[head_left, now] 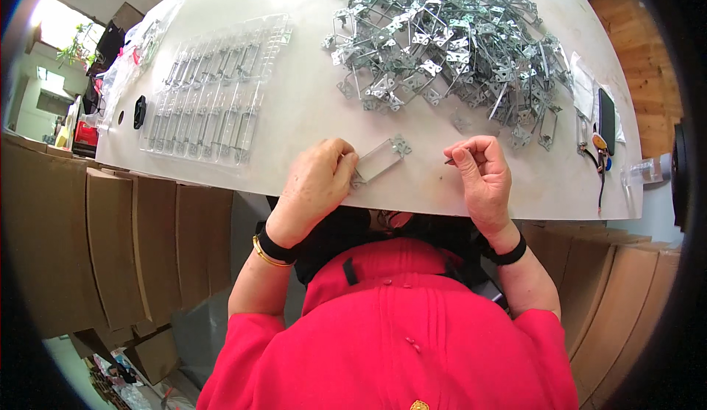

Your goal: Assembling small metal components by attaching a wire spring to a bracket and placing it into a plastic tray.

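Note:
My left hand [313, 182] is closed on the near end of a narrow metal frame bracket [400, 146], made of thin rods with small flat plates at its ends. The bracket lies slanted near the table's front edge, its far end pointing right. To the right of it, my right hand [486, 178] pinches a small dark thin piece [448, 162] between thumb and fingertip; its kind is too small to make out. Beyond both hands rises a big tangled pile of similar metal brackets [442, 49].
On the white table [305, 93], a clear plastic tray [284, 36] with rows of brackets lies at the left. A black clip-like object [140, 112] sits beside it. At right are a dark flat device [606, 121] and a cable. Cardboard boxes [44, 226] stand below on both sides.

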A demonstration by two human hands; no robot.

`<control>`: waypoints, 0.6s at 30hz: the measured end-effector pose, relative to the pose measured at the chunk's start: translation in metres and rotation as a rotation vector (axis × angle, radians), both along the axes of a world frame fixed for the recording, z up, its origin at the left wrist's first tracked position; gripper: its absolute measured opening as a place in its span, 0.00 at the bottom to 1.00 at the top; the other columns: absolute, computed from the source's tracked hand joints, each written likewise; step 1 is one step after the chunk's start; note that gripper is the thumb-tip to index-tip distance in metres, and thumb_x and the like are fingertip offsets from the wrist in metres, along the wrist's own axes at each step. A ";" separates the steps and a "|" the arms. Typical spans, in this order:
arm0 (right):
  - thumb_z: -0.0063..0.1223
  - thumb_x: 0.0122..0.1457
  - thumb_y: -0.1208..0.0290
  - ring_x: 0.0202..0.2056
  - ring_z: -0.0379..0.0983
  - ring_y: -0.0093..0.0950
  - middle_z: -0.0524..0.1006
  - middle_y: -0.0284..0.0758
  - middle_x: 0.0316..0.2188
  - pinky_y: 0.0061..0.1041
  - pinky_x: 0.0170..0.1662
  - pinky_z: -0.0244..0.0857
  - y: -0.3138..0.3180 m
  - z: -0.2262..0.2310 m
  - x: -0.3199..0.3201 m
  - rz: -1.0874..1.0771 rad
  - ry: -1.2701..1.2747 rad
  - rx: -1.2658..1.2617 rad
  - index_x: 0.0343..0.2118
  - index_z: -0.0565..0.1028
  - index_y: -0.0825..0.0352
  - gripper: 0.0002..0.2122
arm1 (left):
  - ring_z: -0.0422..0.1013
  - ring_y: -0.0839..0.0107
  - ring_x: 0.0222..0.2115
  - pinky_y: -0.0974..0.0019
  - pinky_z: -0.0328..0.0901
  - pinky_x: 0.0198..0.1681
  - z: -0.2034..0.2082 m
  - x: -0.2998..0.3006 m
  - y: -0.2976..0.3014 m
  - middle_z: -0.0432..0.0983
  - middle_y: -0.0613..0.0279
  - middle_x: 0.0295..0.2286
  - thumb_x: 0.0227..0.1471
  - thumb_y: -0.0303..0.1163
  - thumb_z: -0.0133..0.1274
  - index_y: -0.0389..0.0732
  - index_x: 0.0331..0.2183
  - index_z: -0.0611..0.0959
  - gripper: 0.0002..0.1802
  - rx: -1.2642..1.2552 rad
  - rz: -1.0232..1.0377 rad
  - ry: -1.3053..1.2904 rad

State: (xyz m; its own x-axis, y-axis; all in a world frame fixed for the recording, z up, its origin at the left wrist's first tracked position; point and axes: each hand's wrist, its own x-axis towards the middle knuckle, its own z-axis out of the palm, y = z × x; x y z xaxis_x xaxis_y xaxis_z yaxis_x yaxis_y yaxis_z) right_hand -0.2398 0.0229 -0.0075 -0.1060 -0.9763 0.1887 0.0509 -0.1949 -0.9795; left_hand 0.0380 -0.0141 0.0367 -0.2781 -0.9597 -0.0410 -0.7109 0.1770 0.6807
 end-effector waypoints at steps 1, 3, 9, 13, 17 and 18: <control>0.58 0.71 0.72 0.40 0.76 0.18 0.80 0.31 0.39 0.19 0.48 0.71 0.000 0.000 0.000 0.001 -0.008 -0.003 0.44 0.73 0.68 0.07 | 0.78 0.63 0.29 0.61 0.70 0.33 -0.002 -0.001 -0.001 0.79 0.51 0.29 0.63 0.29 0.56 0.32 0.40 0.83 0.10 -0.262 0.017 -0.096; 0.58 0.71 0.72 0.40 0.76 0.18 0.80 0.31 0.39 0.19 0.48 0.71 0.000 -0.001 -0.001 -0.004 -0.016 -0.003 0.44 0.73 0.68 0.07 | 0.77 0.59 0.29 0.60 0.70 0.33 0.000 -0.004 0.001 0.79 0.50 0.31 0.62 0.29 0.57 0.33 0.40 0.84 0.09 -0.285 0.066 -0.103; 0.58 0.71 0.72 0.41 0.77 0.18 0.81 0.32 0.39 0.19 0.48 0.71 0.001 0.001 0.000 0.007 -0.017 -0.005 0.44 0.73 0.68 0.07 | 0.77 0.53 0.31 0.55 0.71 0.38 0.009 -0.036 0.009 0.77 0.47 0.36 0.60 0.27 0.58 0.34 0.42 0.83 0.09 -0.310 0.040 0.023; 0.58 0.71 0.72 0.41 0.77 0.18 0.81 0.31 0.39 0.19 0.48 0.71 0.000 0.001 -0.001 0.011 0.003 0.007 0.44 0.73 0.68 0.07 | 0.77 0.48 0.36 0.52 0.72 0.41 -0.001 -0.057 0.010 0.76 0.47 0.40 0.59 0.26 0.59 0.35 0.46 0.81 0.13 -0.410 -0.052 -0.022; 0.58 0.71 0.72 0.41 0.77 0.17 0.81 0.31 0.39 0.19 0.48 0.71 0.001 0.001 0.000 0.009 -0.018 -0.002 0.44 0.73 0.68 0.07 | 0.75 0.45 0.38 0.50 0.71 0.42 -0.005 -0.066 0.013 0.75 0.47 0.38 0.57 0.23 0.58 0.36 0.45 0.80 0.12 -0.388 -0.090 -0.073; 0.58 0.71 0.72 0.41 0.77 0.17 0.81 0.31 0.39 0.19 0.48 0.71 0.000 0.001 0.000 0.009 -0.019 -0.003 0.44 0.73 0.68 0.07 | 0.75 0.45 0.38 0.50 0.71 0.42 -0.007 -0.065 0.012 0.75 0.47 0.38 0.57 0.23 0.58 0.36 0.45 0.80 0.12 -0.389 -0.091 -0.073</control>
